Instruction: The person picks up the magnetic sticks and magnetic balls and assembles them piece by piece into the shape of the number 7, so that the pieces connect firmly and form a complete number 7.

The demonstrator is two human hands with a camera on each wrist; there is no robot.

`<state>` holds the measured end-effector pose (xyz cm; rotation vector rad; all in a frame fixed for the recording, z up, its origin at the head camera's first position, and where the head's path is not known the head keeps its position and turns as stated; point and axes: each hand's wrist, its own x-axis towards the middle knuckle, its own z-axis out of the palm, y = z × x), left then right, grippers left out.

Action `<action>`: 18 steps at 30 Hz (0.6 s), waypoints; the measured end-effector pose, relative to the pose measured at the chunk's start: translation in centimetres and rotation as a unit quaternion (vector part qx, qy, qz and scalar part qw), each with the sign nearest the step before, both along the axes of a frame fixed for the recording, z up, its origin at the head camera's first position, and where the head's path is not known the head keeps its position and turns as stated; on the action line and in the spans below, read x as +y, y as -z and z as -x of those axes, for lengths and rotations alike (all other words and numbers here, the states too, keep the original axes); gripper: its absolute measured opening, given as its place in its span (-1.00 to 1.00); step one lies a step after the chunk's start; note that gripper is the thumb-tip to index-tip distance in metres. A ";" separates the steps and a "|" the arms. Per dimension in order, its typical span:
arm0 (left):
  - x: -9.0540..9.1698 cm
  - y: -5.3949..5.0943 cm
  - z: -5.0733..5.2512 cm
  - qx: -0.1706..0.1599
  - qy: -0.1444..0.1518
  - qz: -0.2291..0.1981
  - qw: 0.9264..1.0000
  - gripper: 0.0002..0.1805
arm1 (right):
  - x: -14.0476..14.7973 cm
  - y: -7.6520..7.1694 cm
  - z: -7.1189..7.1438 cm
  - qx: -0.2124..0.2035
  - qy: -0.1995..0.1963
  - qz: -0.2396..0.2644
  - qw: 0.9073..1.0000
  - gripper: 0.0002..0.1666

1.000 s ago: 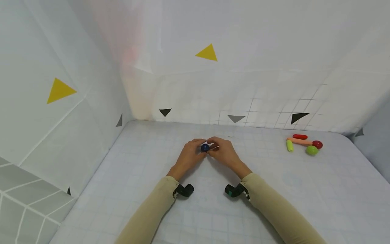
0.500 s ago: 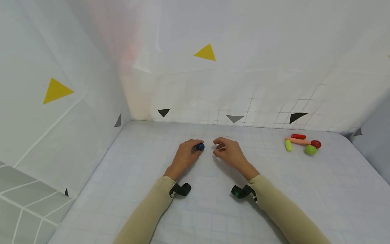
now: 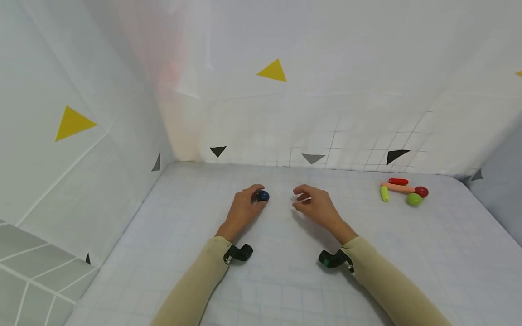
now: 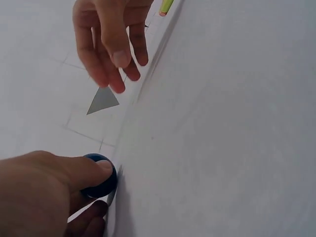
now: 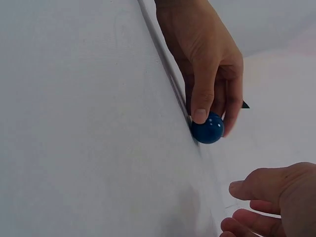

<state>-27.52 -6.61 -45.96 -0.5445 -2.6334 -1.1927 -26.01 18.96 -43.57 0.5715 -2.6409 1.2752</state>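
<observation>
A glossy dark blue ball (image 3: pixel 263 196) is at the middle of the table in the head view. My left hand (image 3: pixel 241 209) holds it between thumb and fingers. In the right wrist view, the left thumb presses on the near side of the blue ball (image 5: pixel 209 131), with fingers behind it. My right hand (image 3: pixel 320 209) hovers to the right, apart from the ball, its fingers loosely bent and holding nothing. From the left wrist, that right hand (image 4: pixel 106 34) appears at the top, fingers hanging down.
At the back right of the white table (image 3: pixel 285 290) lie a red stick (image 3: pixel 398 181), a peach-coloured stick (image 3: pixel 397 188), a yellow-green stick (image 3: pixel 384 194), a red ball (image 3: pixel 422 192) and a green ball (image 3: pixel 414 199). White sheeting walls (image 3: pixel 228 104) stand behind and at the sides.
One second ago both hands were together at the blue ball. Since then my right hand has come away to the right, and my left hand has moved slightly left with the ball.
</observation>
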 end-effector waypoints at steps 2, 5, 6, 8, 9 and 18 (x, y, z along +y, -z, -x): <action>-0.2 0.0 0.0 -0.009 -0.005 -0.008 1.000 -0.55 | 0.3 0.0 -0.1 0.000 0.002 0.001 1.000 -0.59; -0.6 0.1 0.1 -0.015 0.002 -0.029 0.999 -0.57 | 1.0 0.1 -0.3 0.000 0.005 0.005 1.000 -0.59; -0.7 0.2 0.1 -0.019 0.005 -0.033 0.999 -0.57 | 1.2 0.0 -0.4 -0.002 0.005 0.006 1.000 -0.58; -1.0 0.3 0.2 -0.025 0.010 -0.039 0.999 -0.55 | 1.6 0.0 -0.5 -0.006 0.009 0.005 1.000 -0.57; -1.1 0.3 0.2 -0.029 0.012 -0.040 0.999 -0.54 | 1.8 -0.1 -0.5 -0.007 0.011 0.004 1.000 -0.57; -1.5 0.5 0.1 -0.049 0.013 -0.051 0.997 -0.53 | 3.6 -0.7 -1.1 -0.002 0.024 -0.011 1.000 -0.57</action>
